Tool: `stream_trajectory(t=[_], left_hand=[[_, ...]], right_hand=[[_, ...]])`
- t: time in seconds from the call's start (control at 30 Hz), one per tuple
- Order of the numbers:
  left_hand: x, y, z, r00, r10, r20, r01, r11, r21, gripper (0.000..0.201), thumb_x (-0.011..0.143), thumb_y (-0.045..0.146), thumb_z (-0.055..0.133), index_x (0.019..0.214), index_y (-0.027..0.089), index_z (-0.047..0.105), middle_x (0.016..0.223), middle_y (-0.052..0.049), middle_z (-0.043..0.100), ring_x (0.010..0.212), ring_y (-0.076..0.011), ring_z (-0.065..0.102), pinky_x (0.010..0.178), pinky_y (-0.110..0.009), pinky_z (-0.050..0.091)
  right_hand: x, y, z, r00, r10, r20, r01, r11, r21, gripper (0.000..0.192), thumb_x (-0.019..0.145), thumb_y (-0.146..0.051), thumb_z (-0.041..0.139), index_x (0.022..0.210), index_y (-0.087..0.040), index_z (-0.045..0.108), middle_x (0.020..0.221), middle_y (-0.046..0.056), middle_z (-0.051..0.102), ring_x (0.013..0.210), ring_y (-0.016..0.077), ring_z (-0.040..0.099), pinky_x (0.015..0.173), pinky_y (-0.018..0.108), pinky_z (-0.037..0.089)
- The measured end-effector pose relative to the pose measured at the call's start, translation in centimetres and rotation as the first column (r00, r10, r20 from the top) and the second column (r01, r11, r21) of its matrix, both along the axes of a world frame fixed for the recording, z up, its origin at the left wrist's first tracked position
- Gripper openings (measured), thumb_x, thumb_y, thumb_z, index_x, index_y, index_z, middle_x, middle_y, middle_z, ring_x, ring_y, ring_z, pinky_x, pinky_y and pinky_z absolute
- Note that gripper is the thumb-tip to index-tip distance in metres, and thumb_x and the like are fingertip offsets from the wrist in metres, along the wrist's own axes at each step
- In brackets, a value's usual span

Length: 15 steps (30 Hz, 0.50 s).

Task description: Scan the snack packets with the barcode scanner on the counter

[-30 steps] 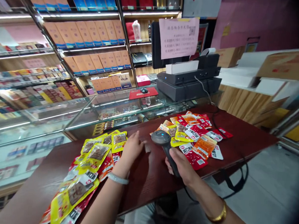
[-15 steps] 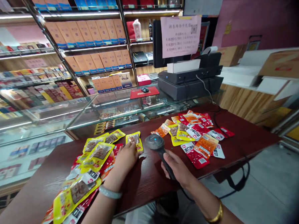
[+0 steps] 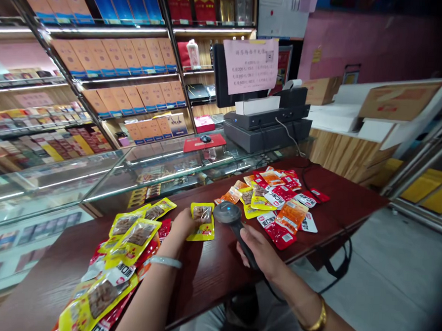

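The left hand point(image 3: 184, 222) held a yellow snack pack point(image 3: 202, 221) flat on the table point(image 3: 215, 269); the right hand point(image 3: 259, 249) gripped the scanner point(image 3: 230, 214).

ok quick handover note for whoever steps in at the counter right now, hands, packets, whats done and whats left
Left hand: holds a yellow snack packet flat on the red-brown table, beside the scanner head.
Right hand: gripped around the handle of the barcode scanner, its head next to that packet.
Left pile: yellow and red packets by the left forearm.
Right pile: red, orange and yellow packets past the scanner.
Done: one packet pulled out and brought to the scanner.
Left: which pile is scanned cannot be told.
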State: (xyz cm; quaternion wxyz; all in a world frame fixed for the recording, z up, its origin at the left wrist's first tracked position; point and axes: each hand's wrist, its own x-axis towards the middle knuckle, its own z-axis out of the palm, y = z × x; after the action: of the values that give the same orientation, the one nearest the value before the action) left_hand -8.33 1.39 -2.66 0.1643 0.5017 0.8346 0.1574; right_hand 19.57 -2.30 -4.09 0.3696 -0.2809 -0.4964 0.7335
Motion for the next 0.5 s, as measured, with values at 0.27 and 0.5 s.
stream_trajectory(t=[0.27,0.5], left_hand=[[2.2,-0.7,-0.9,0.957,0.073,0.282,-0.144,0.961,0.238,0.027,0.084,0.043,0.066,0.077,0.023,0.05,0.072,0.0,0.069,0.069,-0.0184,0.067,0.057,-0.024,0.042],[2.4,-0.5,-0.1,0.971,0.085,0.225,-0.149,0.947,0.285,0.017,0.08,0.026,0.063,0.071,0.023,0.049,0.068,0.001,0.062,0.07,-0.0183,0.063,0.062,-0.026,0.041]], right_hand=[[0.4,0.3,-0.1,1.0,-0.012,-0.026,0.012,1.0,-0.009,0.055,0.085,-0.075,0.062,0.098,-0.022,0.055,0.058,-0.008,0.053,0.042,0.009,0.044,0.042,0.021,0.034],[0.6,0.5,-0.1,0.998,-0.019,-0.054,0.018,1.0,-0.017,0.055,0.086,-0.076,0.061,0.095,-0.022,0.053,0.056,-0.008,0.051,0.041,0.0084,0.041,0.042,0.021,0.035]])
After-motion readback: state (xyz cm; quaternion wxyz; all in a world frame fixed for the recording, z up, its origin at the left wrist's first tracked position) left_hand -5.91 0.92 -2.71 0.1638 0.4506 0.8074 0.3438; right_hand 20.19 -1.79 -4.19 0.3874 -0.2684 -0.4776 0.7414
